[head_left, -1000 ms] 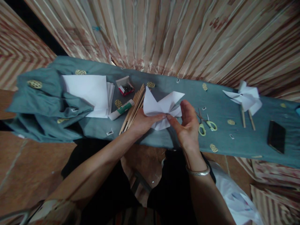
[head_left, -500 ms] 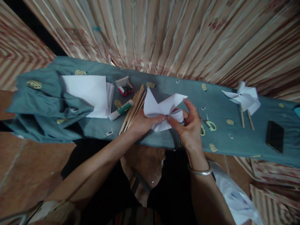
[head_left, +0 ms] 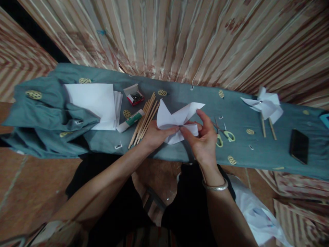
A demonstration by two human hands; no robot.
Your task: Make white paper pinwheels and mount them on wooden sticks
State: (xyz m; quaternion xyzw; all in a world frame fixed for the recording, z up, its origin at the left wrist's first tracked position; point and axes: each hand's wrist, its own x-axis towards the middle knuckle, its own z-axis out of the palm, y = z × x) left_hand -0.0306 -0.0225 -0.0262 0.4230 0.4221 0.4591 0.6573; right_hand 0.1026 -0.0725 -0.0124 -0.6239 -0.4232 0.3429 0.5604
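Observation:
A white paper pinwheel (head_left: pixel 177 118) with its corners folded in is held between both hands above the cloth. My left hand (head_left: pixel 156 136) grips it from the left, thumb pressed near the centre. From the right, my right hand (head_left: pixel 203 139) pinches the same middle point, its index finger raised by one blade. Fingers under the paper are hidden. Just left of the paper lie several wooden sticks (head_left: pixel 144 120), a glue stick (head_left: pixel 130 120) and an open small box of metal pins (head_left: pixel 135 97). Scissors with yellow-green handles (head_left: pixel 226 133) lie right of my right hand.
White paper sheets (head_left: pixel 92 106) are stacked at the left of the green cloth (head_left: pixel 164 154). On the right are finished-looking pinwheels on sticks (head_left: pixel 268 106) and a dark phone (head_left: pixel 299 145). A striped curtain (head_left: pixel 164 41) hangs behind; a plastic bag (head_left: pixel 257 209) is at the lower right.
The view has shifted slightly. My right index finger has moved a little inward and down from the blade's tip; both thumbs stay at the paper's centre.

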